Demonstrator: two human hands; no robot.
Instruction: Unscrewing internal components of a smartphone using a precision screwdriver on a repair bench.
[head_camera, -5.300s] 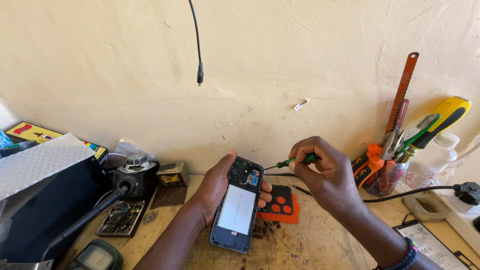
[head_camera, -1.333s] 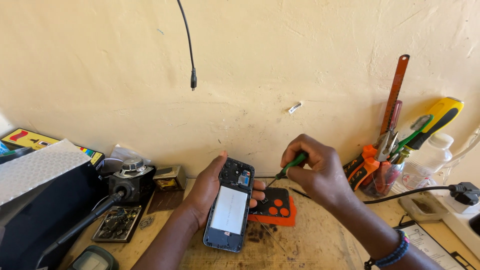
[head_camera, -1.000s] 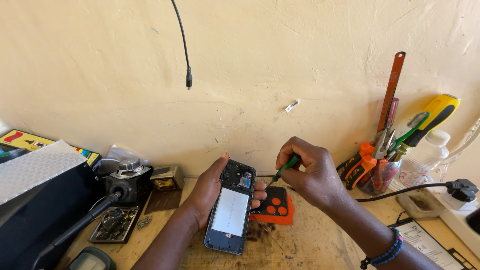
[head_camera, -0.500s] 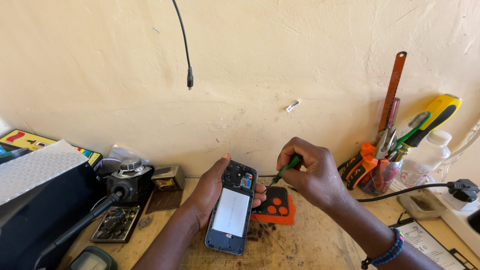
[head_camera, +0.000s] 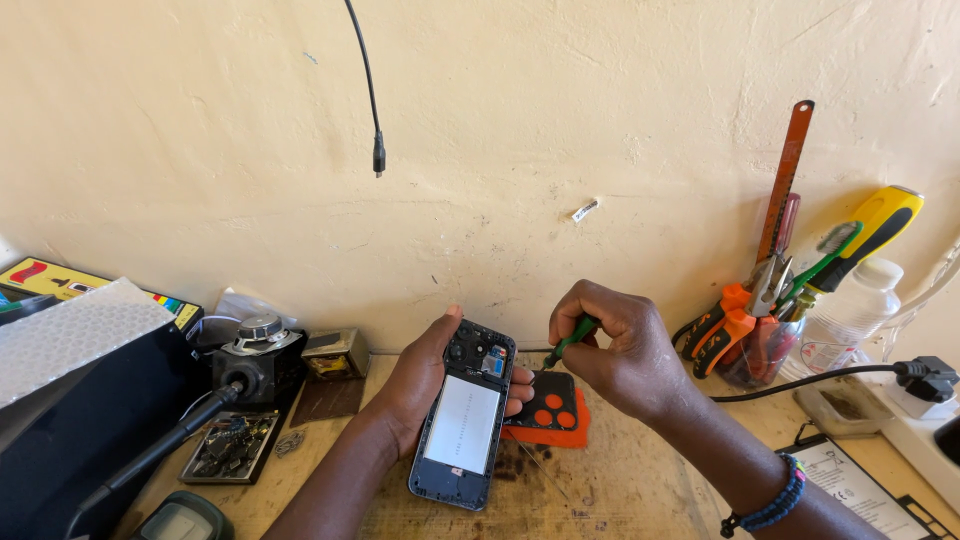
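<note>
On the wooden workbench (head_camera: 640, 500), against the cream wall (head_camera: 560, 120), the person is working through the unscrewing stage on an opened phone (head_camera: 463, 428), which is lying back-up and tilted off the bench, cradled just in front of the black-and-orange pad (head_camera: 548, 408). The left hand (head_camera: 425, 375) is wrapping around the phone's left edge, thumb and fingers pressing on both sides to steady it. The right hand (head_camera: 617, 350), just right of the phone, is pinching a green-handled screwdriver (head_camera: 570, 341) between curled fingers, its tip angling down beside the phone's upper right corner, near the exposed board. The next move seems to call for a seated tip, light downward pressure and a steady twist, the phone held still. Compared with five seconds ago, the right hand is sitting closer to the phone and the screwdriver is standing steeper; over the last half second, little is changing. The jar of pliers and tools (head_camera: 760, 330) is standing well right of the phone.
</note>
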